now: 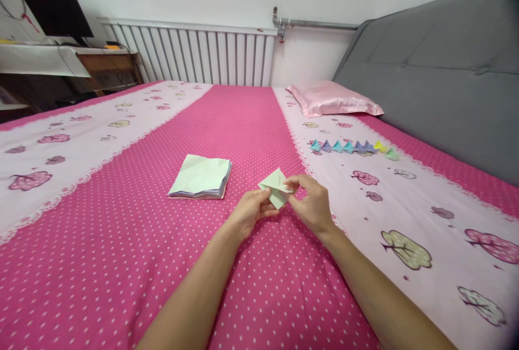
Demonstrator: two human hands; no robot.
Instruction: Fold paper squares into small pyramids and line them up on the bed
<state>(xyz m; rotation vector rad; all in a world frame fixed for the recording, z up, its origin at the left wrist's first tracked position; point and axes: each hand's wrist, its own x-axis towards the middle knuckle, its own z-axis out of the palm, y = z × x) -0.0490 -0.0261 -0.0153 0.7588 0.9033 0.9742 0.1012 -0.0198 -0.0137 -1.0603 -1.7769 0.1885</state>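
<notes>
Paper [276, 183]: smooth pale-green folded diamond, between hands [251, 209].

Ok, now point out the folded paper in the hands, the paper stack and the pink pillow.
Folded paper [275, 181]: head view, near the middle of its visible surface.
Paper stack [201, 173]: head view, on its top face.
Pink pillow [331, 98]: head view, middle of its upper side.

We see a small piece of pale green paper [276, 186], folded into a layered diamond and held between our two hands. Its left side sits in the pinch of our left hand [252, 208]; at its right corner, a flap lifts in the grip of our right hand [313, 201]. One corner points away from us beyond the grip, another towards us.
</notes>
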